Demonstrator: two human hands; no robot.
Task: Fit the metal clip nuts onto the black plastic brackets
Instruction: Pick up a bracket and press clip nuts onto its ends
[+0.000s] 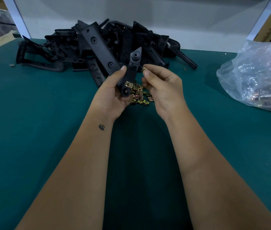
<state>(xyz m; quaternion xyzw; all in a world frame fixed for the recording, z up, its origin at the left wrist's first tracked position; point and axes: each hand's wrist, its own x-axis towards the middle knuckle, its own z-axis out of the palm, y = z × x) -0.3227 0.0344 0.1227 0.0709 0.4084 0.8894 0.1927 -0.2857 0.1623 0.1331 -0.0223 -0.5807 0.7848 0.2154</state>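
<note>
My left hand (113, 93) grips a black plastic bracket (131, 72) upright, one clip nut (128, 84) already seated near its lower end. My right hand (162, 87) pinches a loose clip nut (144, 69) just beside the bracket, above the nut pile (140, 96) on the green table (48, 113).

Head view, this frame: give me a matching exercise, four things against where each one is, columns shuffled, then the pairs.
Things
1. bracket with one clip nut fitted
2. single clip nut
3. loose clip nuts
4. clear plastic bag

Places
A. pinched in the right hand
B. far right of the green table
C. gripped in the left hand
D. heaped on the table under the hands

Pairs: 1-C, 2-A, 3-D, 4-B
</note>
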